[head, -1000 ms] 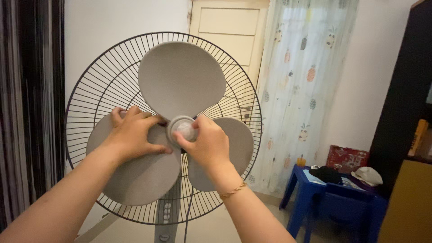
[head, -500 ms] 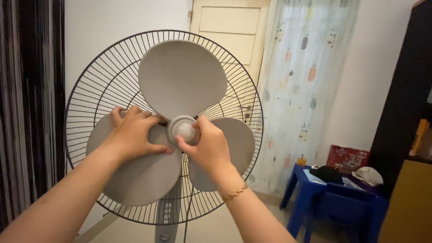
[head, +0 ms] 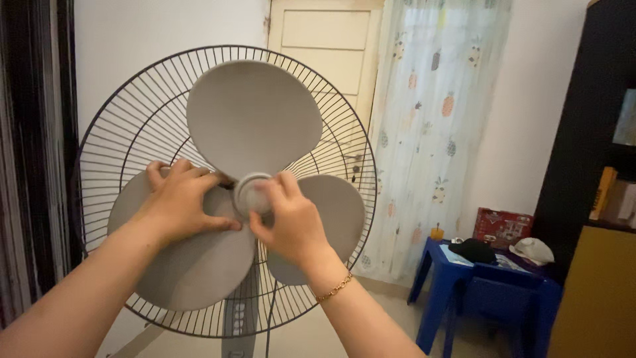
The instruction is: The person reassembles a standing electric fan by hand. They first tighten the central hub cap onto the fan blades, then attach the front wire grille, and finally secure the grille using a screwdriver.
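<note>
A standing fan with its front guard off fills the left half of the view. Its three grey blades (head: 255, 113) sit in front of the black wire rear guard (head: 119, 119). My left hand (head: 177, 202) grips the lower left blade close to the hub, fingers over its upper edge. My right hand (head: 288, 219), with a gold bracelet at the wrist, has its fingers closed around the round grey hub cap (head: 246, 192) at the centre of the blades.
The fan's grey post (head: 238, 321) with buttons runs down below. A cream door (head: 328, 50) and a sheer fruit-print curtain (head: 437, 119) stand behind. A blue plastic table (head: 457, 278) with a cap and dark items is at the right, a dark cabinet (head: 589, 166) beyond it.
The view has shifted, so the fan sits slightly further left. My right hand's fingers have turned a little around the hub cap. My left hand keeps its hold on the blade.
</note>
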